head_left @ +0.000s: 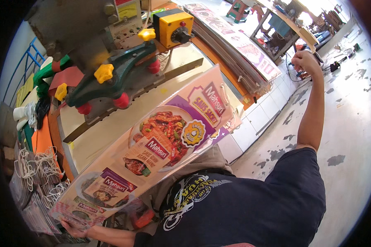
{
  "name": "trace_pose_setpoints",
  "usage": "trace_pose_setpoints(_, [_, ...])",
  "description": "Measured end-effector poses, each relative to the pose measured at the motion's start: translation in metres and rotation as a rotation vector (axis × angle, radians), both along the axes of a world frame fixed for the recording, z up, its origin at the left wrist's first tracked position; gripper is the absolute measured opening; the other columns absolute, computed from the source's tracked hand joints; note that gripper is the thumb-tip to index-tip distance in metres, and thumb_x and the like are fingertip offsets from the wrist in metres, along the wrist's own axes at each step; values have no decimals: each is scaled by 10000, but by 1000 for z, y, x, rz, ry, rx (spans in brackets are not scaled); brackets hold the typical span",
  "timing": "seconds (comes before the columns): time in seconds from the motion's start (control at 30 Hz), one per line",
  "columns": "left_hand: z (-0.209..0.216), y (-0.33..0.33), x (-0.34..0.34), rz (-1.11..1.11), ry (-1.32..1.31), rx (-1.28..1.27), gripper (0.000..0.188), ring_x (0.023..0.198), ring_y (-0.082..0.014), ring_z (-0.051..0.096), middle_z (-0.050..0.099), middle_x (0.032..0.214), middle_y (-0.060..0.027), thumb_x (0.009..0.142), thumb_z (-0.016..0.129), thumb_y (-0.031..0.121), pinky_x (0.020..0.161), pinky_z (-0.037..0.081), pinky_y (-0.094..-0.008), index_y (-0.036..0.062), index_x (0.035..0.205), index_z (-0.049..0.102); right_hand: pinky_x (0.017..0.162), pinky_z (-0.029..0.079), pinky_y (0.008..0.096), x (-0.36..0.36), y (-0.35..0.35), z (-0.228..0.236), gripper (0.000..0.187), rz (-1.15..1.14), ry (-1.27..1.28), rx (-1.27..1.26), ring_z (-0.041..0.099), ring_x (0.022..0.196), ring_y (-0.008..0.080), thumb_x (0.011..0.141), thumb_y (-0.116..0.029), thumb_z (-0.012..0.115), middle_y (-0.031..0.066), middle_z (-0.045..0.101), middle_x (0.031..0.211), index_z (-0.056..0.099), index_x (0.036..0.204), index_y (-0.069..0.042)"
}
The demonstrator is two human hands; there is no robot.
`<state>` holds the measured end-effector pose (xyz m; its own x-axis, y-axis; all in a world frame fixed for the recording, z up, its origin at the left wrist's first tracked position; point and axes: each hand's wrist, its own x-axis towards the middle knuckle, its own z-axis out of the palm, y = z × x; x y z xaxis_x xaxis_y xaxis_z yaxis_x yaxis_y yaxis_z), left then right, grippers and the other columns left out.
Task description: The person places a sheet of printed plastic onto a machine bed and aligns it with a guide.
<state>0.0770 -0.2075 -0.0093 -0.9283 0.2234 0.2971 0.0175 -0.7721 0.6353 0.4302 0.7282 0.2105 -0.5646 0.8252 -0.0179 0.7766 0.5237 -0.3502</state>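
Note:
A long printed plastic banner (123, 164) with food pictures lies slanted across the front of the cream worktable (83, 152). My left hand (73, 230) grips its near-left end, with the fingers partly hidden behind the sheet. At the banner's far-right end a thin cord shows. Off to the right, my right arm is stretched away from the table, and my right hand (307, 64) is raised with its fingers curled. What those fingers hold, if anything, I cannot make out. Behind the banner stands a press machine with a dark green bracket (130, 68) and yellow star knobs (104, 73).
A yellow control box (173, 28) with a black dial sits on the table's far side. Beyond it lies a stack of printed sheets (243, 49). Bundled sheets with white cords (37, 168) crowd the left. A cluttered workbench (290, 20) stands far right, above a patchy grey floor (309, 164).

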Motion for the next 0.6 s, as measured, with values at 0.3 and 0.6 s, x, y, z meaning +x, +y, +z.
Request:
trace_pose_setpoints(0.3, [-20, -26, -14, 445, -173, -182, 403, 1221, -290, 538, 567, 1334, -133, 999, 568, 318, 1032, 418, -513, 0, 1248, 559, 462, 515, 229, 18, -75, 2, 407, -93, -204, -359, 696, 544, 161, 906, -143, 703, 144, 754, 909, 668, 1307, -82])
trace_pose_setpoints(0.6, [-36, 7, -19, 543, 311, -627, 619, 1280, -310, 520, 514, 1430, -158, 951, 613, 406, 1057, 427, -534, 23, 1423, 494, 501, 502, 218, -15, -133, 3, 308, 302, 158, -300, 676, 694, 106, 975, -204, 655, 76, 723, 847, 688, 1209, -8])
